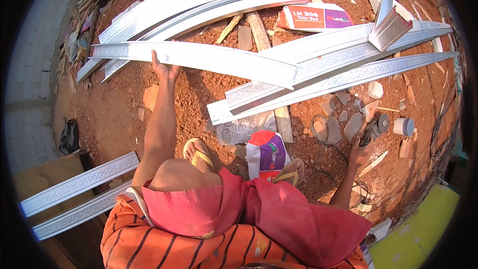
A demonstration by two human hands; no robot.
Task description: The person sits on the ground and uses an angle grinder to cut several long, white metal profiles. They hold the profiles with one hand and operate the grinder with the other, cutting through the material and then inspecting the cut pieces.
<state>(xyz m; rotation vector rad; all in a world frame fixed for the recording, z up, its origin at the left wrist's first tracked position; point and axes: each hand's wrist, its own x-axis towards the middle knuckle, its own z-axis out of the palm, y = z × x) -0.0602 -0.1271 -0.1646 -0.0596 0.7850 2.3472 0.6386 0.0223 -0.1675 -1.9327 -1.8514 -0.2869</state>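
My left hand [166, 67] grips a long silver metal channel [209, 60] at its lower edge, near the channel's left part; its right end rests across other channels [338, 77] lying on the ground. At lower right, my right hand [361, 147] has its fingers around a dark angle grinder [371, 134] with a grey disc [383, 123] at its front. A black cord loops on the soil beside it, and a small cylindrical container [403, 127] lies just right of the grinder.
Red soil [99, 114] holds broken tile pieces [353, 127], timber [259, 32] and printed sacks [314, 16], [266, 154]. More channels [79, 179] lie at lower left. A block wall [27, 84] stands left, a yellow-green slab [418, 229] at lower right. My sandalled feet are below the channels.
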